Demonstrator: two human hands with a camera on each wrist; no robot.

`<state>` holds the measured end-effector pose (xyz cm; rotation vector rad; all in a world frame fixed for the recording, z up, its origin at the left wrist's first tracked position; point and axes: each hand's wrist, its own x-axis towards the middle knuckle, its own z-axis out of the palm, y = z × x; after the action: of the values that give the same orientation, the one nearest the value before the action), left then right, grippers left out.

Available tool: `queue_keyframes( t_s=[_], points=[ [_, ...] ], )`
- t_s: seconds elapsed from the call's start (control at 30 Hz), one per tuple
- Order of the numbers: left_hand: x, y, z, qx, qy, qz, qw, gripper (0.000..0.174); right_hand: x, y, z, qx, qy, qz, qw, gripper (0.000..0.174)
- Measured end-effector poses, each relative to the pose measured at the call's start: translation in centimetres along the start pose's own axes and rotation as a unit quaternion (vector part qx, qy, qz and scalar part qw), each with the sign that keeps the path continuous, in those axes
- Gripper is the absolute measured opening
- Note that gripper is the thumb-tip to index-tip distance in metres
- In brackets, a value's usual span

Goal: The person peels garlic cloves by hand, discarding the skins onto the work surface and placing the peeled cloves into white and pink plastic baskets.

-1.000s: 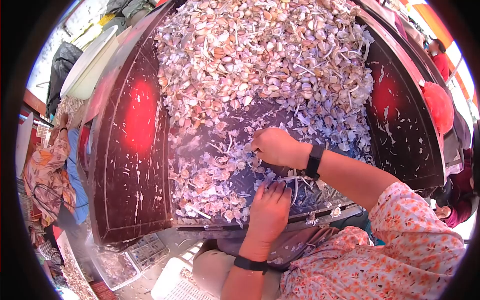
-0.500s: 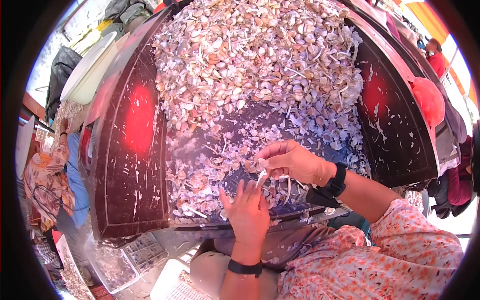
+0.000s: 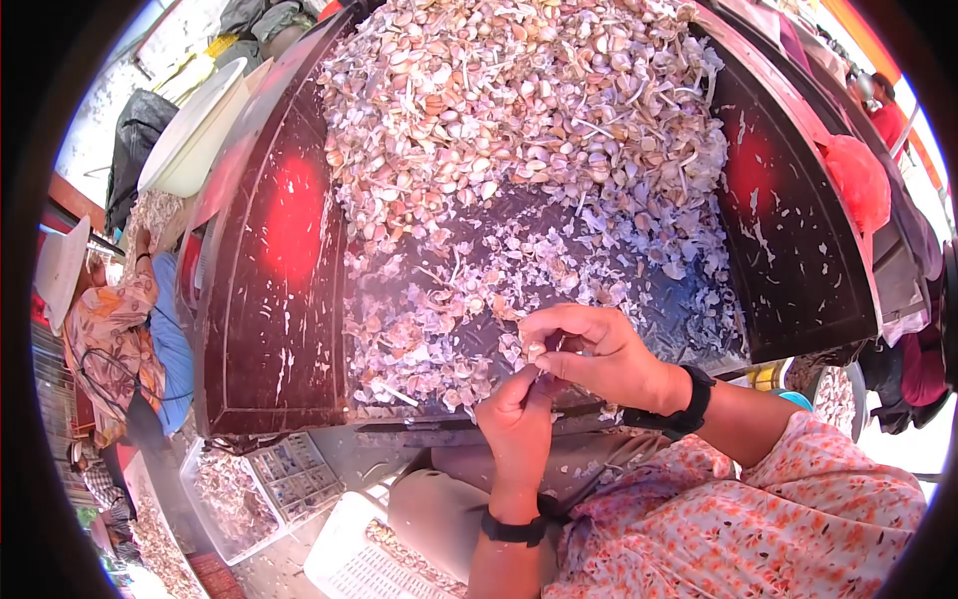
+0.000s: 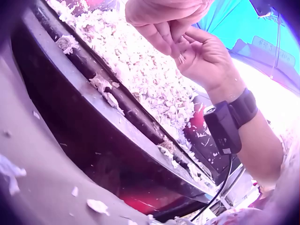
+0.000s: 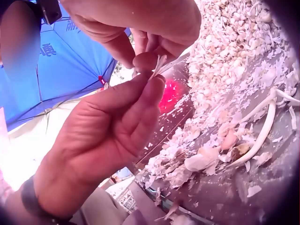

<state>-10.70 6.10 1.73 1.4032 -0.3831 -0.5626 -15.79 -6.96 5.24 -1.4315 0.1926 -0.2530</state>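
Both hands meet over the near edge of a dark tray [image 3: 639, 299]. My left hand [image 3: 519, 424] pinches a small pale piece of garlic [image 5: 159, 65] between thumb and forefinger, as the right wrist view shows. The right hand [image 3: 604, 359], its fingers curled, holds a whitish bit [image 3: 537, 350] at its fingertips, touching the left fingertips. How the two bits join cannot be told. Beyond the hands lies a large heap of garlic cloves [image 3: 519, 110], with loose papery skins [image 3: 419, 349] scattered nearer.
Dark side boards [image 3: 269, 299] flank the tray. At lower left stand a clear bin of skins [image 3: 235, 499] and a white basket [image 3: 349, 559]. A pale tub [image 3: 195, 140] and a seated person [image 3: 115, 329] are at the left. A long stem [image 5: 265, 131] lies on the tray.
My right hand has come back toward the body and its fingertips now meet the left ones. The left hand has drawn its spread fingers into a pinch. The view has shifted slightly.
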Motion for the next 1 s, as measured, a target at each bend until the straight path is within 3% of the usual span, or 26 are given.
queue_keyframes(
  t_s=[0.1,0.13,0.17,0.2,0.23,0.27,0.33,0.37,0.43,0.47,0.57,0.6,0.77,0.8,0.83,0.93,0.97,1.0],
  points=[
    [-1.3,-0.7,0.2,0.014,0.001,0.030,0.999,0.018,-1.4,-1.8,0.8,0.046,-0.033,-0.063,0.996,0.040],
    [-1.6,-0.4,0.4,-0.009,-0.010,0.034,0.999,0.019,-2.0,-2.9,0.9,-0.035,-0.065,-0.144,0.987,0.048],
    [-2.0,-0.2,0.7,-0.030,-0.021,0.038,0.999,0.021,-3.1,-4.8,1.7,-0.033,-0.072,-0.170,0.982,0.048],
    [-3.2,-5.4,-0.8,-0.044,-0.006,-0.050,0.998,0.020,-4.5,-7.3,2.1,-0.040,-0.132,-0.162,0.977,0.052],
    [-3.3,-3.3,-0.1,0.285,0.010,0.106,0.953,0.024,-5.6,-10.0,2.3,-0.067,-0.208,-0.176,0.960,0.036],
    [-3.4,-3.4,0.2,0.318,-0.001,0.136,0.938,0.026,-6.5,-10.3,2.5,-0.091,-0.289,-0.278,0.912,0.027],
    [-4.1,-3.9,0.9,0.371,-0.020,0.160,0.915,0.034,-7.3,-14.6,3.2,0.042,-0.276,-0.385,0.879,0.020],
    [-4.5,-4.1,1.1,0.374,-0.010,0.163,0.913,0.034,-7.8,-14.1,4.1,0.046,-0.285,-0.389,0.875,0.020],
    [-5.2,-4.6,1.7,0.401,-0.030,0.232,0.886,0.035,-9.6,-12.8,6.5,0.195,-0.080,-0.466,0.859,0.025],
    [-5.7,-5.0,1.9,0.419,-0.036,0.254,0.871,0.039,-9.8,-12.9,6.2,0.200,-0.085,-0.469,0.856,0.025],
    [-7.3,-5.2,2.6,0.450,-0.051,0.262,0.852,0.039,-10.8,-14.5,4.2,0.134,-0.265,-0.414,0.861,0.029],
    [-7.9,-5.4,2.9,0.448,-0.053,0.262,0.853,0.040,-11.7,-14.9,4.1,0.139,-0.266,-0.413,0.860,0.029],
    [-10.6,-5.3,3.9,0.464,-0.070,0.264,0.842,0.032,-16.9,-17.5,3.6,-0.006,-0.169,-0.268,0.949,0.050],
    [-11.1,-5.0,4.4,0.474,-0.073,0.273,0.834,0.033,-17.5,-17.4,3.4,-0.006,-0.168,-0.271,0.948,0.050],
    [-11.6,-4.7,4.9,0.483,-0.078,0.283,0.825,0.033,-17.7,-16.9,3.2,0.020,-0.181,-0.331,0.926,0.046],
    [-13.1,-4.6,5.7,0.509,-0.083,0.282,0.809,0.031,-16.7,-13.9,3.6,0.090,-0.214,-0.509,0.829,0.037],
    [-13.6,-4.9,5.9,0.505,-0.092,0.289,0.808,0.031,-15.8,-12.2,6.2,0.117,-0.104,-0.567,0.808,0.020],
    [-13.9,-5.4,5.7,0.517,-0.101,0.276,0.804,0.033,-16.2,-11.3,8.1,0.040,-0.104,-0.497,0.861,0.013]
  ],
)
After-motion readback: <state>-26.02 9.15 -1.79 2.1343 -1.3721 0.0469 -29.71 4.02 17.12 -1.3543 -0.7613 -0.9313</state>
